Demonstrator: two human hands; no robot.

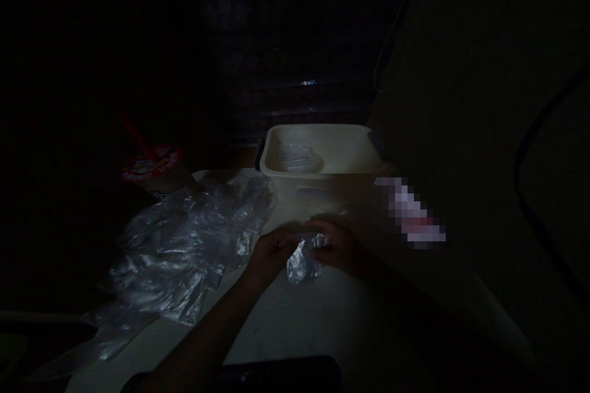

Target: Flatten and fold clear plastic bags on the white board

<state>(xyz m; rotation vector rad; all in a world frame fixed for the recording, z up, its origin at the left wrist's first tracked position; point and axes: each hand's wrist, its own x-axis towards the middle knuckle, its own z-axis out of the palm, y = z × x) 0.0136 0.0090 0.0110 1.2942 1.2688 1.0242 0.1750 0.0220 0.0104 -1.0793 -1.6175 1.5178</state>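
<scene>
In dim light, my left hand (273, 252) pinches the left edge of a small clear plastic bag (298, 265). From the other side, my right hand (334, 247) grips the same bag between thumb and fingers. The bag hangs between both hands just above the pale table (295, 319). A heap of clear plastic bags (179, 252) spreads to the left of my left hand. Beyond my hands stands a cream-coloured bin (322, 181), with some clear plastic packets (297, 158) inside at its left.
A cup with a red patterned lid (154, 166) and red straw stands at the back left. A blurred-out pinkish item (417, 218) lies right of the bin. A dark object (281, 374) is at the table's near edge. A dark cable (519, 166) hangs at right.
</scene>
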